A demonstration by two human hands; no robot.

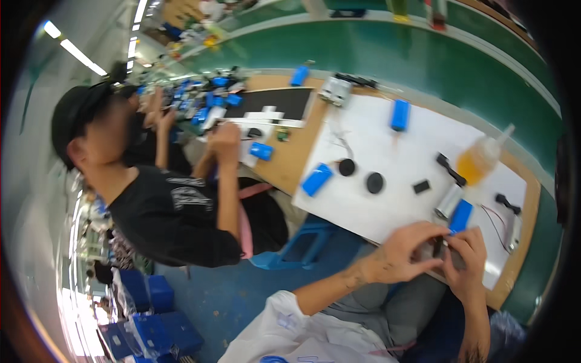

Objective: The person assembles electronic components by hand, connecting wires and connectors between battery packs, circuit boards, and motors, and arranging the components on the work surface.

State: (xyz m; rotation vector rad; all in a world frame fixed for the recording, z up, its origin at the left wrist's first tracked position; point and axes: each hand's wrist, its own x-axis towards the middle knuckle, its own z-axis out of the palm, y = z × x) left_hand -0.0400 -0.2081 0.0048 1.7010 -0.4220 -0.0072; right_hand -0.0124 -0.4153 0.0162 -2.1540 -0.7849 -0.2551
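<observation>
Pinching a small dark part (438,247) between the fingertips of both hands, the person bows the left hand (396,254) into a loose ring, thumb and index tips nearly together at the piece, while the right hand (467,260) meets it from three o'clock with bent fingers; neither looks clenched. The part is at the near edge of the white sheet (381,212), mostly covered by fingers, so its exact kind cannot be told. It is probably light and stiff, possibly fragile, and best taken by its sides with gentle fingertip pressure. Just past the fingers, toward one o'clock, lies a blue rectangular pack (460,216), with a silver cylinder (448,201) beside it at twelve. A flat black rectangle (421,187) lies near eleven, a black disc (375,183) between ten and eleven, and a spouted bottle of amber liquid (477,162) stands at one. Well apart, at nine, sits a co-worker in a black shirt (175,212).
</observation>
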